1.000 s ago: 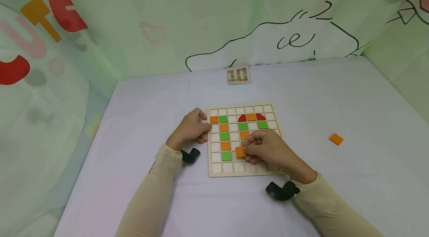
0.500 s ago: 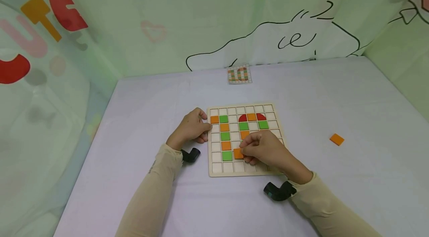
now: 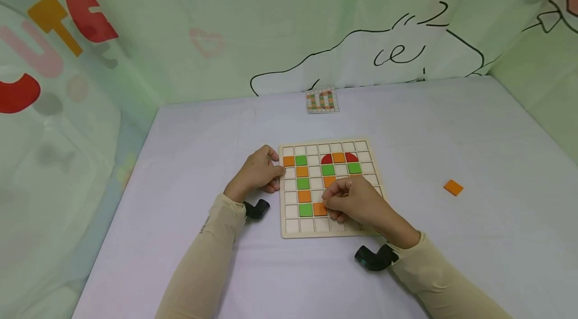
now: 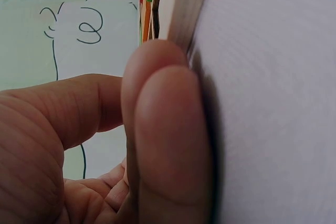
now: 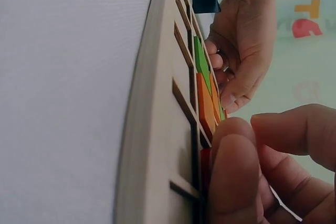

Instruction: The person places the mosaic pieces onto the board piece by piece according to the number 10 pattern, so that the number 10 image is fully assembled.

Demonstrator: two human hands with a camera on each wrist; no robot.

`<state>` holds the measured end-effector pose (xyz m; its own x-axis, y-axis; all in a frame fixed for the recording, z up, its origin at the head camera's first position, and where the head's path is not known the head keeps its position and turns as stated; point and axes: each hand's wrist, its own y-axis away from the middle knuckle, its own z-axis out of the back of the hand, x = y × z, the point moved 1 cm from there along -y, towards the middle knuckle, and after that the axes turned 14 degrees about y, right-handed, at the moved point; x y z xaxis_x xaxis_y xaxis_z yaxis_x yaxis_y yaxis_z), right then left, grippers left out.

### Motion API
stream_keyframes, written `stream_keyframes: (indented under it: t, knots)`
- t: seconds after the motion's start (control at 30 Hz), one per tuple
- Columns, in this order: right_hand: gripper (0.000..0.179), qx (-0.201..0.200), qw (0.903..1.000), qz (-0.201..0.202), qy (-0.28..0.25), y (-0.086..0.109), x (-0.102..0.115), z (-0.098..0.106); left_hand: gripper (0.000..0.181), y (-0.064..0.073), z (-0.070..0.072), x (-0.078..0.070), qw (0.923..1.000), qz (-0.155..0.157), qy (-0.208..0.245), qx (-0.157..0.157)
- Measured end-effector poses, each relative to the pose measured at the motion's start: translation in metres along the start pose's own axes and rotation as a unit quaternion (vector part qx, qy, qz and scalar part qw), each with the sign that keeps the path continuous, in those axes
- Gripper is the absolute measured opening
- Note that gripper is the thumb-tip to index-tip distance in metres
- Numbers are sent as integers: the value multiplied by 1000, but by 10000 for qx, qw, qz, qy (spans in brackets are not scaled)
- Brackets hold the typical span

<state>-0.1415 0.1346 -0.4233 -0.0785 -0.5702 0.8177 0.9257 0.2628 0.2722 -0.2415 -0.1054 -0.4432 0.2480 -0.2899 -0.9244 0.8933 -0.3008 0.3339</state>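
A square wooden grid board lies on the table with orange, green and red tiles in some cells. My left hand grips its left edge, thumb over the rim and fingers against the side, as the left wrist view shows at the board's edge. Over the board's lower middle, my right hand touches the right side of an orange tile. This tile sits in a cell beside a green tile, and the right wrist view shows the orange tile low in the grid. My right hand covers several cells.
Another orange tile lies loose on the white table to the right. A small card with a printed grid pattern lies at the table's back edge. Behind stands a pale green curtain with drawings.
My right hand has moved slightly left and lowered the orange tile from its fingers into the cell beside the green one. My left hand has stayed at the board's edge.
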Motion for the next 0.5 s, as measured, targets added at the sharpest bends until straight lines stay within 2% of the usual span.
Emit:
stream_keyframes:
  t: [0.13, 0.23, 0.37, 0.5]
  knots:
    - [9, -84, 10000, -23, 25, 4, -2, 7, 29, 1, 0, 0, 10000, 9, 2, -2]
    - [14, -288, 9994, -110, 146, 11, -6, 21, 30, 1, 0, 0, 10000, 19, 10, 2]
    - [25, -737, 9955, -432, 420, 24, -23, 53, 30, 2, 0, -1, 10000, 23, 21, 0]
    - [35, -1291, 9857, -805, 722, 43, -53, 95, 30, 3, 1, -2, 10000, 18, 11, 5]
